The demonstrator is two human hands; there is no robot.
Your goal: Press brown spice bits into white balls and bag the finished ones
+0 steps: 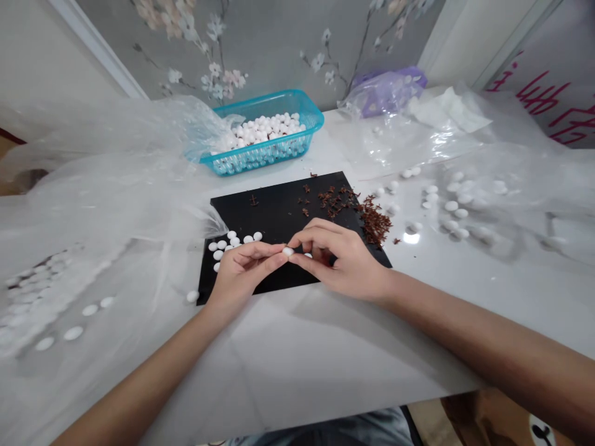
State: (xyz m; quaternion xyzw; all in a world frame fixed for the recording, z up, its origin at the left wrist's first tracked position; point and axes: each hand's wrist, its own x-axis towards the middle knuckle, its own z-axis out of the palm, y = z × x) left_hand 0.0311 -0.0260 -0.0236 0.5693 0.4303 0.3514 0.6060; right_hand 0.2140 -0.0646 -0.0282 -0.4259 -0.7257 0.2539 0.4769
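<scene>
Between my two hands, over the black board (274,217), is a small white ball (288,251). My left hand (246,266) pinches it from the left with thumb and forefinger. From the right, the thumb and forefinger of my right hand (341,257) close on the same ball; whether a tiny brown piece is also between these fingertips I cannot make out. Several loose white balls (235,241) lie on the board beside my left hand. Beyond my right hand, a heap of small reddish-brown branched pieces (375,222) spills over the board's right edge, with others scattered on the board.
A blue plastic basket (307,127) full of white balls stands behind the board. Clear plastic bags (116,179) with white balls spread over the left of the white table (334,353). More clear plastic (511,167), loose balls and a purple item (395,93) lie right.
</scene>
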